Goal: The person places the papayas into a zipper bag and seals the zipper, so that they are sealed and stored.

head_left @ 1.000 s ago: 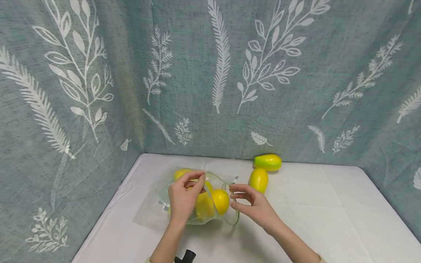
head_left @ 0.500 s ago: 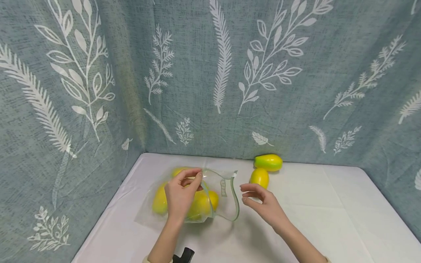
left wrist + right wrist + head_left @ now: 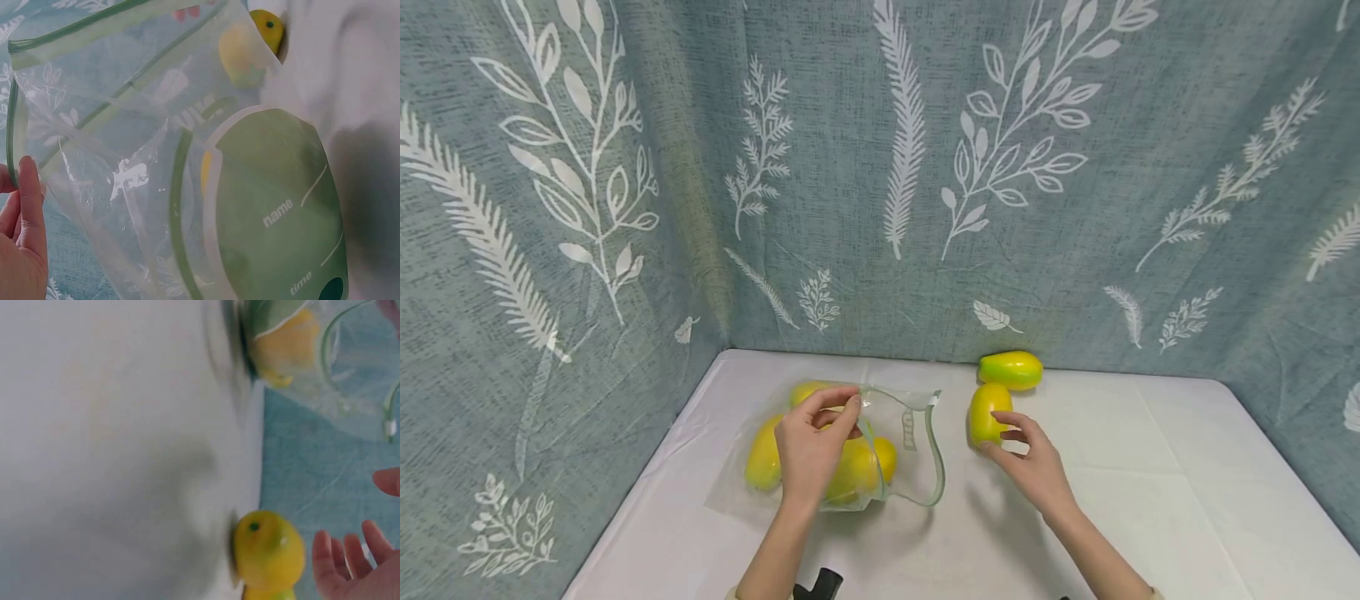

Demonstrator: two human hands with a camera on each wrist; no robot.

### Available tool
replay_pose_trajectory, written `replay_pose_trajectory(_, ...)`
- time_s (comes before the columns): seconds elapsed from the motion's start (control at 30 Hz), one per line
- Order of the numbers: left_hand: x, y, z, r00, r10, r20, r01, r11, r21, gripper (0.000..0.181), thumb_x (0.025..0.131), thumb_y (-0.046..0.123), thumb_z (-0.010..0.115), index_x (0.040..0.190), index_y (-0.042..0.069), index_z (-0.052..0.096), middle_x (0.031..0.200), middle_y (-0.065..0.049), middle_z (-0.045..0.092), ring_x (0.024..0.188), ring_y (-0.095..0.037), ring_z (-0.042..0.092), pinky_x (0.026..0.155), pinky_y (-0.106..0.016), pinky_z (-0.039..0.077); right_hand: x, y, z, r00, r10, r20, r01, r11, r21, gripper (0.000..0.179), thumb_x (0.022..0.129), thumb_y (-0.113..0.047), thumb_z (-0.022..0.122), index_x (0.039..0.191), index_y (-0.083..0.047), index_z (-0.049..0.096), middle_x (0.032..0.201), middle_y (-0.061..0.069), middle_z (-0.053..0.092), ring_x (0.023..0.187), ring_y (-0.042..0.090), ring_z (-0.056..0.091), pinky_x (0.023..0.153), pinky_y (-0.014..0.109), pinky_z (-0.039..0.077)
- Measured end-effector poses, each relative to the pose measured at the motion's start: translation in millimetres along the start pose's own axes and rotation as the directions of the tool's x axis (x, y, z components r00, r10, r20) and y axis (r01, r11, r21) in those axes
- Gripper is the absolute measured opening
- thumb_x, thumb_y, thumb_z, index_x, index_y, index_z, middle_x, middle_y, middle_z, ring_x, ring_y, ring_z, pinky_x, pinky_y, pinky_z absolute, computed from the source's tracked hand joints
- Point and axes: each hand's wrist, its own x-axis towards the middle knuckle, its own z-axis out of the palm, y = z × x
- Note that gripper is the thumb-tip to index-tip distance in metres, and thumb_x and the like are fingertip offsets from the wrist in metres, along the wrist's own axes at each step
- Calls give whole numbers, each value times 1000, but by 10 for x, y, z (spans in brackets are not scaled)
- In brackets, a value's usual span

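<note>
Shifted since 0.5 s ago: R hand (image 3: 1028, 457), gone approx. toward 3 o'clock, from off the bag mouth to beside the near fruit. L hand (image 3: 812, 446) & zip bag (image 3: 910, 429): abt. same place.

Clock read from head view, 12 = curtain (image 3: 820, 167) side.

Item: zip bag, clear, green-edged, on white tablecloth (image 3: 1157, 467); mouth gapes toward 3 o'clock. Panel marked "name" & "time" (L wrist view).

Item: bagged fruit (image 3: 763, 457), yellow, 3 or more; exact qty unclear thru film & hand.

Item: near fruit (image 3: 987, 412), yellow w/ green tinge, approx. 2 o'clock from bag mouth, outside bag.

Item: far fruit (image 3: 1011, 370), yellow-green, 1 o'clock from near fruit, touching or nearly so.

Item: black object (image 3: 822, 585), 6 o'clock from L hand, partly cut off; ID n/a.

Hands: well apart. L pinches bag rim, thumb to fingers. R holds nothing; thumb & fingers spread, just beside near fruit; R wrist view shows a gap.

Handling notes (judgement): set R thumb & fingers on opp. sides of near fruit's widest part before squeezing; smooth rind prob. slips if pinched at its end. Lift toward 6 o'clock so far fruit isn't nudged. Keep L pinch high on rim, mouth wide; limp film likely sags otherwise.
</note>
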Motion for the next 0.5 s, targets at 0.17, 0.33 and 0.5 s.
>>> replay_pose_trajectory(0.17,-15,-24,4,1000,1,4,-1,1000,3,9,87,15,75,94,10,77,83,-9,73,54,-15,66,45,-33,51,75,102,-22,999,47,-26,-48,998,-32,57,88,-19,72,138,-5,48,143,16,40,123,34,46,96,47,48)
replay_pose_trajectory(0.33,-35,-37,10,1000,-12,10,12,1000,5,8,86,11,75,94,9,76,82,-6,73,54,-16,65,45,-32,52,143,203,-9,997,61,-42,-64,996,-65,64,87,-18,73,140,-1,42,144,20,36,123,37,44,95,51,46)
replay_pose_trajectory(0.5,-52,-57,26,1000,-23,19,23,1000,15,9,86,7,74,94,8,76,80,-6,73,53,-16,65,47,-31,52,211,281,40,996,75,-43,-78,993,-87,72,86,-20,74,143,2,35,142,23,33,121,38,44,94,51,44)
